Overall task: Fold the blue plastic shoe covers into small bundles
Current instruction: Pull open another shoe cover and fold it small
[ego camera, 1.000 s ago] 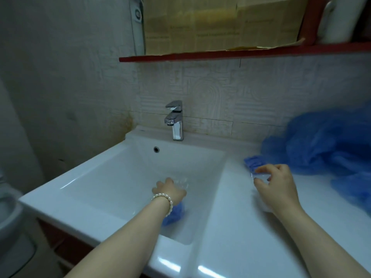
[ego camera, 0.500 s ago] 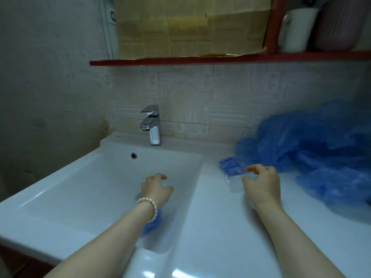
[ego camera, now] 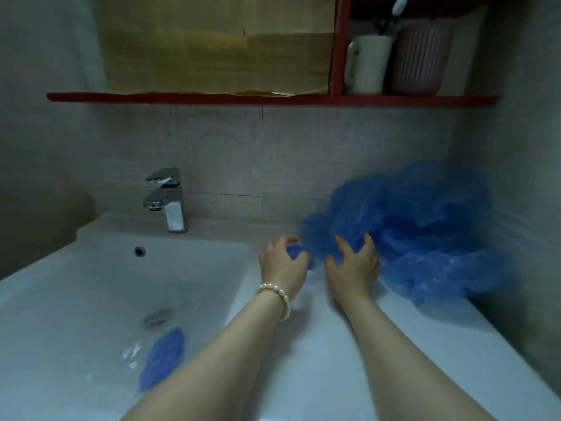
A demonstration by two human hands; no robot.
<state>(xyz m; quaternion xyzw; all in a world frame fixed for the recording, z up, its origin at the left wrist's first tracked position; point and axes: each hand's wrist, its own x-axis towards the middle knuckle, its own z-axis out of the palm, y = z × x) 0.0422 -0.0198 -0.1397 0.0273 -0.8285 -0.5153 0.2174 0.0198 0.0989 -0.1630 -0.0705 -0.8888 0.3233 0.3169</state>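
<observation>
— White sink basin (ego camera: 91,287) on the left?
— One blue bundle (ego camera: 162,360) lies inside.
— And the hands?
— Left hand (ego camera: 283,264) curls round a small blue shoe cover (ego camera: 296,255); right hand (ego camera: 353,265), fingers spread, touches the blue pile (ego camera: 425,232) on the counter (ego camera: 349,360).

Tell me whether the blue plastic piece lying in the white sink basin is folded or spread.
Folded: the blue plastic piece is a compact bundle beside the drain.

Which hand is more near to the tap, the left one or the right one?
The left. The left hand is right of the tap and lower, just past the basin's edge. The right hand is farther right, at the blue pile.
</observation>
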